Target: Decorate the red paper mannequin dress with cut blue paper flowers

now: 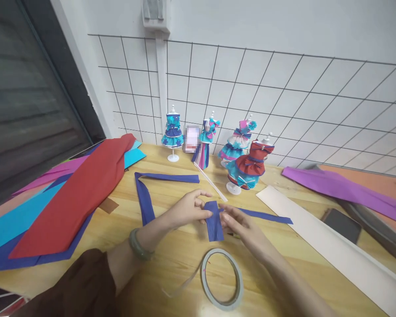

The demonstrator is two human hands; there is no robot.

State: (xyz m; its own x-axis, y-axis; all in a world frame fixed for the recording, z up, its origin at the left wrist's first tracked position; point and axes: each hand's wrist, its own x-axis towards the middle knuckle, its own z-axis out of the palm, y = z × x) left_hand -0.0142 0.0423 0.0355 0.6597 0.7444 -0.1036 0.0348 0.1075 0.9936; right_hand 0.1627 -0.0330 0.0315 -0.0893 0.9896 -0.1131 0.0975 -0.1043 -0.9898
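Observation:
A small dark blue rectangular piece [214, 226] is held upright between my two hands above the table. My left hand [193, 208] has its thumb on the piece's left edge, with the index finger stretched out above. At the right edge, my right hand [235, 222] has its fingers curled together against the piece. Behind the right hand, a narrow blue strip [267, 215] runs to the right. Another blue strip [145, 198], folded at a corner, lies left of my hands. A roll of tape [239, 281] lies in front, its loose end trailing left.
Several small dress forms [173, 132] in colourful outfits stand at the back near a propped phone [192, 138]. Red material [75, 198] and other coloured sheets are piled left. A white strip [333, 246], a dark phone [342, 225] and purple material [343, 191] lie right.

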